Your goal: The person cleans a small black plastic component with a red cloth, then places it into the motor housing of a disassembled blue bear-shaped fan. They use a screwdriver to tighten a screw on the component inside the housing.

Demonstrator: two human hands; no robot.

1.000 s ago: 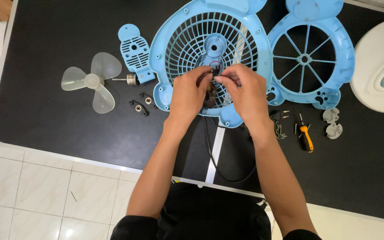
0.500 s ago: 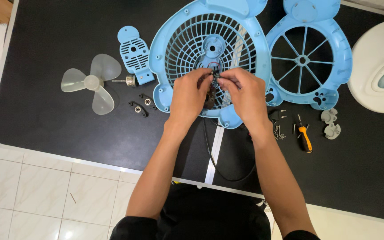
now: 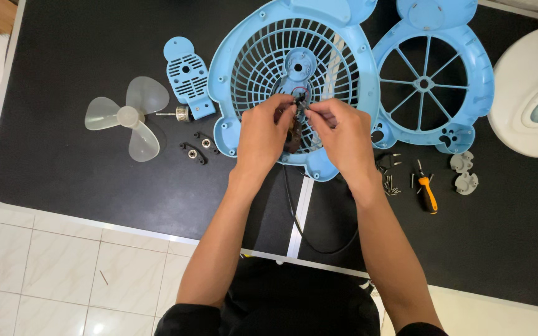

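Over the round light-blue plastic fan grille with its ring of thin ribs (image 3: 263, 59), both hands meet just below its central hub. The left hand (image 3: 261, 138) and the right hand (image 3: 342, 138) have their fingertips drawn together, pinching a small dark motor part with thin red and black wires (image 3: 298, 102), which sits against the grille's lower ribs; a brownish coil of the same part shows between the palms, and a black power cord (image 3: 294, 211) trails from it toward the person, off the near edge of the grille. How firmly each fingertip bears down cannot be told. For work this fine, it seems wise to keep both wrists low over the grille, hold the part steady with one hand and let the other guide the wires, without tugging on the thin leads or snagging them in the ribs. Left of the grille lie a small blue vented plastic cover (image 3: 187, 73), a translucent three-blade propeller (image 3: 129, 116) and two small black brackets (image 3: 199, 148). Right of the grille rest a second blue spoked ring (image 3: 471, 62), a heap of small screws (image 3: 391, 185) and an orange-handled screwdriver (image 3: 427, 193), all within reach on the black tabletop (image 3: 63, 74).
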